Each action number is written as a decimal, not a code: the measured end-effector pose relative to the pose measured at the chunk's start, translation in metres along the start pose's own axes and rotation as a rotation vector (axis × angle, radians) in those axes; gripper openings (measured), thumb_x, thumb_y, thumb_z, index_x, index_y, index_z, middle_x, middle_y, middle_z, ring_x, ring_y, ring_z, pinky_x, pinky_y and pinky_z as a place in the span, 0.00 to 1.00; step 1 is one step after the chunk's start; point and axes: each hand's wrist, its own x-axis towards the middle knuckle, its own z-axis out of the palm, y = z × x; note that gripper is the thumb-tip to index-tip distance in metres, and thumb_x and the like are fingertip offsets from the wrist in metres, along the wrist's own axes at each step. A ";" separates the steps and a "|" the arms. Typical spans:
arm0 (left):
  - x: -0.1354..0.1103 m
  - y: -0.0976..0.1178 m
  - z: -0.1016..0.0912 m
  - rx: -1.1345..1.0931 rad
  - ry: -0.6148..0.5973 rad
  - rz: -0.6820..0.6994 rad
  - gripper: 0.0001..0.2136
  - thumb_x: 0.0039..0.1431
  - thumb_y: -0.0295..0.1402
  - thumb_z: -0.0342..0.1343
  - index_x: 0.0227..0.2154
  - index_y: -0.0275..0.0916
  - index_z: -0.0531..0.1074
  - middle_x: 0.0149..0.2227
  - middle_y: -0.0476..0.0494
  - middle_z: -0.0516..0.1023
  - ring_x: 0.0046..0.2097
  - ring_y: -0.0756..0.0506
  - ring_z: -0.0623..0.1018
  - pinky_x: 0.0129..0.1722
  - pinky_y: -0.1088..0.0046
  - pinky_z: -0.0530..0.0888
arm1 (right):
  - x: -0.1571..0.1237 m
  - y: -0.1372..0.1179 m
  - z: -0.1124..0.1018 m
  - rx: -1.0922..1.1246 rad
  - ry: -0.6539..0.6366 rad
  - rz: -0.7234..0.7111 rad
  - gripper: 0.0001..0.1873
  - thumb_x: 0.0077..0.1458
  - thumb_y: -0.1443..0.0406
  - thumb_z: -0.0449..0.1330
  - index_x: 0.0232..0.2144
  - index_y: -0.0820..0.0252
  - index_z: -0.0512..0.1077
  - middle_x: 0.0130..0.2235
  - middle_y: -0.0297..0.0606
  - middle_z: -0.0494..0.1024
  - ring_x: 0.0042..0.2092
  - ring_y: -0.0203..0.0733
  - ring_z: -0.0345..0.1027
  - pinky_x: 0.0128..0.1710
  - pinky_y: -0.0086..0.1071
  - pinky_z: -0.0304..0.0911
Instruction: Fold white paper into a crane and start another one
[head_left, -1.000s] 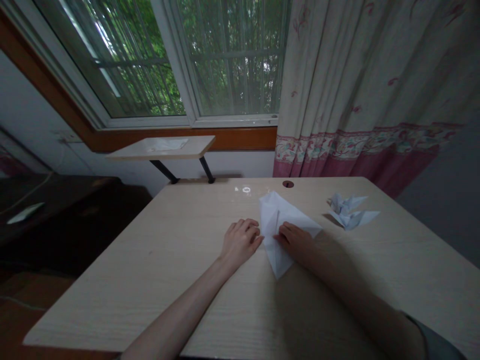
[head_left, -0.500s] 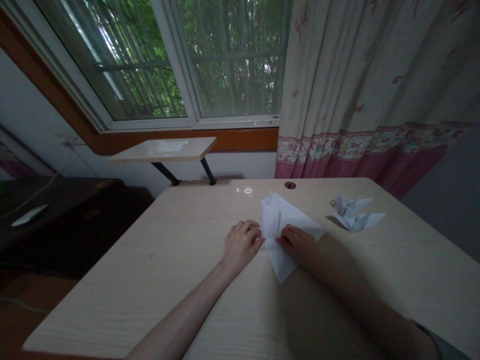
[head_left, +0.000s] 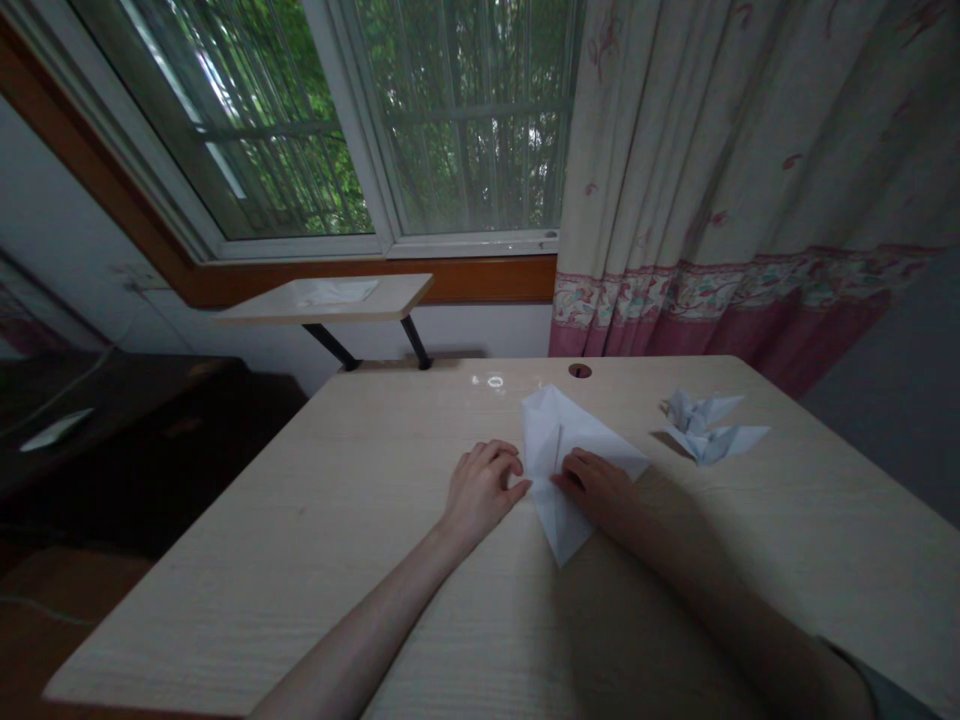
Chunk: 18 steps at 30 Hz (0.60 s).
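A white sheet of folded paper [head_left: 551, 500] lies on the table in front of me, with creases and a raised fold near its middle. My left hand [head_left: 486, 480] is at its left edge, fingers curled and thumb tip against the paper. From the right, my right hand [head_left: 598, 485] rests on the sheet, its fingers and thumb pinched at the central fold. The right hand covers part of the paper's right side. Farther right sits a folded paper figure [head_left: 705, 428] with pointed, wing-like flaps.
The pale wooden table [head_left: 360, 480] has a round cable hole [head_left: 580, 371] near its back edge. A small raised shelf [head_left: 277, 305] at the back left carries white paper [head_left: 341, 292]. Behind are a barred window and a curtain [head_left: 637, 180]. A dark desk [head_left: 97, 400] stands at left.
My left thumb has shifted very slightly at the paper's edge. The paper and my right hand look almost the same.
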 end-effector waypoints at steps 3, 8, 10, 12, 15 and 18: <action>0.000 0.000 0.000 -0.012 -0.005 0.005 0.07 0.52 0.32 0.67 0.32 0.42 0.75 0.45 0.47 0.77 0.47 0.41 0.74 0.47 0.61 0.70 | 0.000 0.000 0.001 -0.006 0.009 0.013 0.08 0.64 0.66 0.53 0.32 0.57 0.69 0.36 0.39 0.77 0.38 0.43 0.74 0.34 0.32 0.66; -0.002 0.000 0.000 -0.042 -0.006 0.033 0.10 0.50 0.33 0.69 0.32 0.42 0.73 0.46 0.47 0.76 0.49 0.41 0.73 0.48 0.60 0.70 | 0.000 0.002 0.003 -0.007 0.012 -0.004 0.08 0.64 0.66 0.53 0.31 0.56 0.68 0.35 0.38 0.78 0.38 0.42 0.74 0.34 0.32 0.66; -0.002 0.001 0.000 -0.054 -0.004 0.042 0.11 0.49 0.33 0.69 0.32 0.42 0.72 0.46 0.47 0.76 0.49 0.40 0.73 0.49 0.60 0.70 | 0.000 0.002 0.002 -0.012 0.016 -0.004 0.09 0.64 0.66 0.53 0.31 0.55 0.68 0.35 0.37 0.78 0.37 0.42 0.74 0.34 0.31 0.66; -0.002 0.001 -0.001 -0.066 -0.011 0.048 0.12 0.48 0.34 0.70 0.31 0.41 0.71 0.46 0.46 0.76 0.50 0.40 0.73 0.49 0.60 0.70 | 0.000 0.001 -0.001 -0.018 0.019 -0.008 0.09 0.64 0.67 0.53 0.31 0.55 0.68 0.35 0.37 0.78 0.37 0.41 0.74 0.34 0.31 0.66; -0.002 0.002 -0.003 -0.077 -0.029 0.063 0.13 0.48 0.34 0.70 0.30 0.41 0.69 0.47 0.46 0.75 0.50 0.40 0.72 0.50 0.60 0.69 | 0.000 -0.001 -0.004 -0.016 0.011 -0.021 0.08 0.63 0.68 0.53 0.31 0.56 0.69 0.35 0.38 0.78 0.36 0.42 0.74 0.35 0.33 0.66; -0.002 0.004 -0.004 -0.085 -0.039 0.075 0.14 0.47 0.34 0.70 0.31 0.41 0.68 0.46 0.46 0.75 0.50 0.40 0.72 0.50 0.59 0.69 | 0.000 -0.001 -0.005 -0.018 0.001 -0.007 0.08 0.63 0.68 0.54 0.31 0.56 0.70 0.35 0.38 0.78 0.36 0.42 0.74 0.35 0.32 0.67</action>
